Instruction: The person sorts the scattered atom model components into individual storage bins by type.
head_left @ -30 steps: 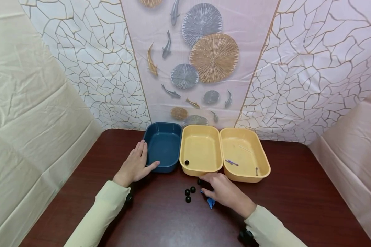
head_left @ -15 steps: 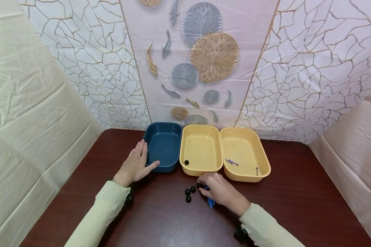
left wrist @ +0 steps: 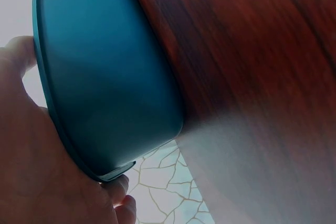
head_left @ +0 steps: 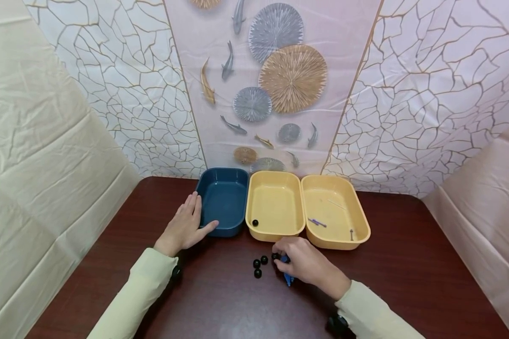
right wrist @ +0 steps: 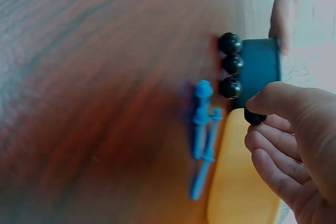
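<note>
My left hand [head_left: 181, 227] rests on the near left corner of the dark blue bin [head_left: 224, 200], fingers straight along its rim and thumb over the front edge. Low over the table, just in front of the middle yellow bin [head_left: 275, 205], my right hand [head_left: 309, 264] pinches a black ball [right wrist: 255, 117] between thumb and fingertips. Two small blue plastic pieces [right wrist: 202, 121], long and thin, lie by that hand, partly hidden by it in the head view. To their left, three more black balls [head_left: 257, 264] sit close together on the table.
One black ball [head_left: 255, 222] lies in the near left corner of the middle bin. The right yellow bin [head_left: 336, 241] holds several thin sticks [head_left: 318, 222], some purple. The three bins stand side by side at the back of the dark wooden table [head_left: 220, 301], before a patterned cloth.
My right hand has closed its fingertips on the black ball, which has shifted slightly toward me from the middle bin's front. The left hand stays where it was.
</note>
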Available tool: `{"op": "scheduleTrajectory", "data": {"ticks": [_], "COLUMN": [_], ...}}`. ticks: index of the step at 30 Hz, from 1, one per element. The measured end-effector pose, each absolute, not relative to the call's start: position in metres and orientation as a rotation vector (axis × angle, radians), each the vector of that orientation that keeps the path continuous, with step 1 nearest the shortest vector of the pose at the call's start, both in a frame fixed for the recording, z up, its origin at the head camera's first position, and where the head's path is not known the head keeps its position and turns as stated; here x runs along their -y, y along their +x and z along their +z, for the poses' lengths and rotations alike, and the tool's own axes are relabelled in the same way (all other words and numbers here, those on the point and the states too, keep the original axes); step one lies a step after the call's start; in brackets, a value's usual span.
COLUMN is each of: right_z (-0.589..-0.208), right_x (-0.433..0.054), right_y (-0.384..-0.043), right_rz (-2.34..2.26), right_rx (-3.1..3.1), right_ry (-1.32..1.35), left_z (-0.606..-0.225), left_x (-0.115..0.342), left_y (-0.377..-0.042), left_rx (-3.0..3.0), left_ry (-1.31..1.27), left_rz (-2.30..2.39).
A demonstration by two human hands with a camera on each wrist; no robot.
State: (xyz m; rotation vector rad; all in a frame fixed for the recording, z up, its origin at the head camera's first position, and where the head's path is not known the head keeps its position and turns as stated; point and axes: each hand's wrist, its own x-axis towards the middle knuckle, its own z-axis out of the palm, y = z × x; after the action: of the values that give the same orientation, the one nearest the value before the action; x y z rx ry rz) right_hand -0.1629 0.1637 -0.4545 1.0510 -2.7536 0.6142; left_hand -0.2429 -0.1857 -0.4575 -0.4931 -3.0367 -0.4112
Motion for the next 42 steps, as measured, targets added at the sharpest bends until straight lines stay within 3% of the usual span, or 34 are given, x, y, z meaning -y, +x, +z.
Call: {"op": "scheduleTrajectory", "data": {"ticks": [23,42], "right_z": [-0.398,-0.416], "right_x": [-0.171,-0.162], "right_y": [-0.198,-0.25], "right_rz": [0.449,0.59], "right_rx": [2.563,2.79], "right_ry": [1.128,0.971], "left_z": [-0.456,-0.457], "left_x": [0.187,0.186], "left_y": [-0.244,-0.243], "left_rx": [3.033,3.031], "left_ry": [-0.499,-0.493], "left_rz": [-0.406,-0.424]}}
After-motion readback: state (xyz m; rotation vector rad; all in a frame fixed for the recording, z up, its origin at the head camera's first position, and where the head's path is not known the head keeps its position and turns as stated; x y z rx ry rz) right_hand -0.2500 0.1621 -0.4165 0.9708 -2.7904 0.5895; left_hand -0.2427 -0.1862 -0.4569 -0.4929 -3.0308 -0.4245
